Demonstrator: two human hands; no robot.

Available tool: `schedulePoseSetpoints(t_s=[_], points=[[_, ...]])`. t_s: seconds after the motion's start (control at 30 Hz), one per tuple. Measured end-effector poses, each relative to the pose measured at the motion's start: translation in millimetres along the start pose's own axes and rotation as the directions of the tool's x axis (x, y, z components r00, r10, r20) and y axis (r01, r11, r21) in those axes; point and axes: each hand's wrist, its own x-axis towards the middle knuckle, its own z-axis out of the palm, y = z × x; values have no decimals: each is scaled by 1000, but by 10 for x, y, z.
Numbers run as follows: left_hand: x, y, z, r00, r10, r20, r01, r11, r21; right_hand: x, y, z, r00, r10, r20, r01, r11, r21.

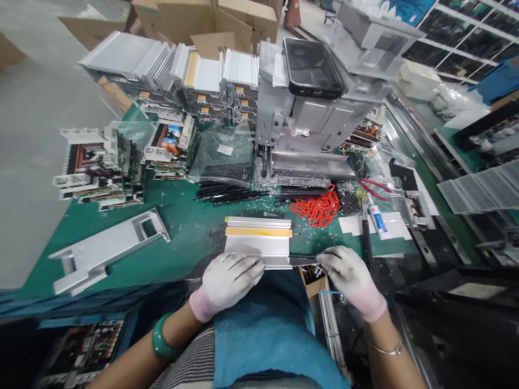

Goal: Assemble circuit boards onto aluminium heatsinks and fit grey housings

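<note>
In front of me on the green bench lies a silver aluminium heat sink (255, 247) with ribs along its far edge and a yellow strip (258, 232) across it. My left hand (233, 276), in a white glove, grips the near left edge of this heat sink, fingers over the rim. A thin black strip (303, 261) reaches out from its near right corner. My gloved right hand (344, 270) pinches the outer end of that strip between thumb and fingers. The fingertips of both hands are partly hidden.
Beyond the heat sink lie black strips (227, 189) and red plastic clips (318, 207). A silver bracket (109, 248) and circuit boards (97, 167) are at left. Stacked heat sinks (206, 75) and a metal press (308, 121) stand behind. Pliers (375, 188) and a glue tube (379, 221) lie right.
</note>
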Motion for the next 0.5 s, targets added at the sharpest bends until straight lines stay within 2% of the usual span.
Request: schedulePoseSetpoints(t_s=[0.2,0.33,0.5], points=[[2,6,0,1000,-9,3,9,1000,6,42,-46,20,1000,-11,-26,12,1000,15],[15,23,-4,1000,-1,14,1,1000,5,208,-202,127,995,-89,-55,93,993,67],[12,2,-49,993,20,117,-24,999,35,442,-422,194,988,-146,40,140,982,126]])
